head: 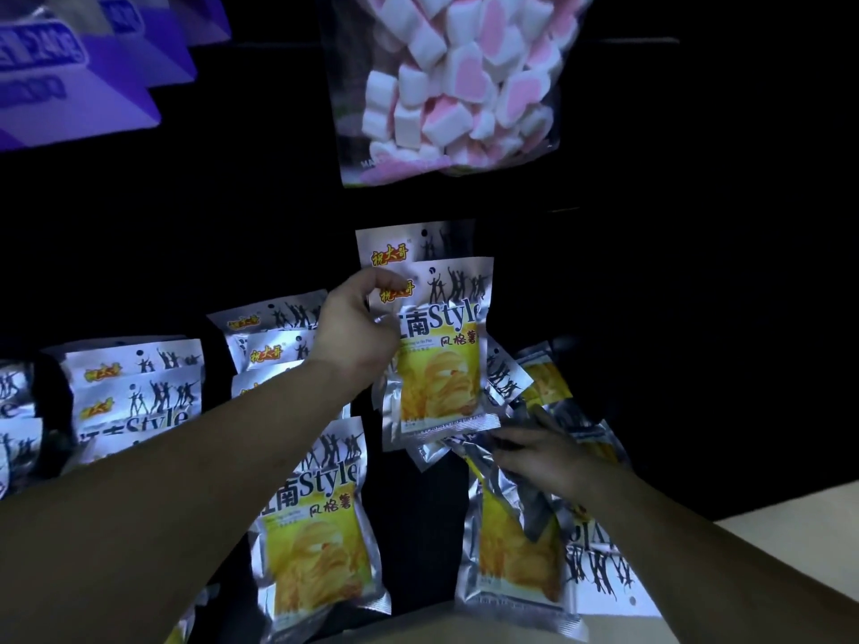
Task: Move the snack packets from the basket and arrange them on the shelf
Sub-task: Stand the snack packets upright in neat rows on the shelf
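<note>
Head view: your left hand (358, 323) pinches a chip packet (439, 355) by its top corner, fingers (360, 280) curled, directly below the marshmallow bag (451, 81). Lower right of that bag, your right hand (546, 457) grips a packet bundle (511, 546).

Held packet (439, 350): silver foil, yellow chip picture, black dancer silhouettes along top, upright at centre, upper left corner pinched by left hand (358, 325). Matching packet (395, 246) just behind, higher. Packet rows (135, 388) overlapped at left. Near packet (320, 527) upright below. Loose pile (516, 550) near right, tilted, overlapping, under right hand (544, 453)
</note>
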Tool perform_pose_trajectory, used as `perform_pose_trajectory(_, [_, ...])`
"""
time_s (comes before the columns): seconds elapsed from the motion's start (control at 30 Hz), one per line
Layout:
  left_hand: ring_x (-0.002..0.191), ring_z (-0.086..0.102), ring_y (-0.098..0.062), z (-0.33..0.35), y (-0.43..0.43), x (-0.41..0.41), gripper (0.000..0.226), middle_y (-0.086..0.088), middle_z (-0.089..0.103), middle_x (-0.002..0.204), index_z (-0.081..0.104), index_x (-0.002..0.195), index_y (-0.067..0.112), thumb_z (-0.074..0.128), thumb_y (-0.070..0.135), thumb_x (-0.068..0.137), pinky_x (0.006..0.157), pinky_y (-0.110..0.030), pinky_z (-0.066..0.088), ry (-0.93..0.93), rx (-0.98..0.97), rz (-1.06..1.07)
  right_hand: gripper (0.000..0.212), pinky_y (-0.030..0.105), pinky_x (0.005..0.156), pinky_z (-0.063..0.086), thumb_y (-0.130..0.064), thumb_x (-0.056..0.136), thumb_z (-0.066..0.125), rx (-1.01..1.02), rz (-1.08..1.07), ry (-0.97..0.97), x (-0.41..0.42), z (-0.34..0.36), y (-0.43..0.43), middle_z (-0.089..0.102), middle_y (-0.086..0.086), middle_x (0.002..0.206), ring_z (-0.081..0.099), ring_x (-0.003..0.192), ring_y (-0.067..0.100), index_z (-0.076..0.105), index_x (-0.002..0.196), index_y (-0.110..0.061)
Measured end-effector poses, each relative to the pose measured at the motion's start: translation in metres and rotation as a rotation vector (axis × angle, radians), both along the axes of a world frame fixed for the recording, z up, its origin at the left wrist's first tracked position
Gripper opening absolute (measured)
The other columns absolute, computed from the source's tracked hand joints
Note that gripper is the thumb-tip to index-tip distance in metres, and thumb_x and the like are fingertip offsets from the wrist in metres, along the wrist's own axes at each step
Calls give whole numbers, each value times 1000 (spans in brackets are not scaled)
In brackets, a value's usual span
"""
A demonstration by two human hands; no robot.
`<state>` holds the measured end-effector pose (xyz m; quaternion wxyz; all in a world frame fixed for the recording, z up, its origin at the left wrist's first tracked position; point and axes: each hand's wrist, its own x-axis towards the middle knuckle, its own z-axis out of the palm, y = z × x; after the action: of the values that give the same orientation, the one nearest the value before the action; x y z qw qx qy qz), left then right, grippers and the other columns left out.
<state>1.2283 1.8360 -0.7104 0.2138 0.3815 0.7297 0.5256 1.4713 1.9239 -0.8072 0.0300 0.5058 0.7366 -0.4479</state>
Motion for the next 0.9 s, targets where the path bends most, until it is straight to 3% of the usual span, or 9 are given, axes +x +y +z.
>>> perform_pose_trajectory(0.17, [38,45,-6,4,13,4,37,-6,68,108,67,108,20,50,-10,94,38,-18,36,35,6,19,54,43,112,42,-20,77,72,-43,-88,137,2,5,0,42,-13,139,39,136,16,67,127,-38])
perform_pose_trajectory(0.23, [55,63,-11,5,22,7,34,-7,68,118,67,109,15,49,-10,96,43,-17,44,34,52,25,55,39,112,41,-14,81,73,11,-79,141,3,4,0,43,-13,136,40,132,13,63,131,-36])
perform_pose_trajectory(0.3, [100,71,-23,-1,31,9,29,-5,67,127,65,102,12,44,-8,100,78,-35,63,0,97,32,44,37,104,48,-17,84,73,117,-149,198,-2,4,2,50,-10,128,52,120,14,66,124,-34])
perform_pose_trajectory(0.33, [115,68,-26,-7,36,10,32,-4,66,130,65,97,13,41,-7,102,97,-44,58,-21,102,34,34,37,96,51,-21,86,73,179,-206,240,-6,8,3,53,-10,122,58,109,15,67,116,-35])
perform_pose_trajectory(0.4, [124,63,-25,-22,43,12,40,-2,67,129,65,90,19,38,-9,101,110,-46,50,-55,87,49,18,34,83,51,-31,89,73,222,-276,290,-17,22,3,54,-18,108,59,93,12,64,103,-37])
perform_pose_trajectory(0.53, [117,65,-21,-41,47,12,38,6,70,122,70,92,18,44,-10,99,99,-38,56,-52,42,62,18,29,71,51,-29,89,75,22,-280,428,-39,35,0,62,-13,112,64,94,12,64,101,-37])
perform_pose_trajectory(0.67, [81,68,-22,-51,45,2,37,5,73,116,70,91,25,53,-8,94,62,-29,55,21,-59,99,57,28,72,54,-15,93,65,-176,-204,370,-51,29,-7,54,-2,131,69,95,18,54,136,-49])
perform_pose_trajectory(0.8, [100,63,-13,-49,44,-7,37,-4,63,120,73,98,16,66,-16,80,80,-8,50,182,-97,52,79,33,84,59,-4,85,70,-261,-243,368,-54,23,-2,56,-2,142,68,102,19,45,148,-47])
perform_pose_trajectory(0.9, [103,58,-20,-41,36,-9,33,-10,55,123,73,97,9,66,-15,76,81,-8,43,327,-58,74,72,20,59,51,1,90,62,-268,-263,390,-51,34,-1,60,3,135,64,83,13,48,147,-41])
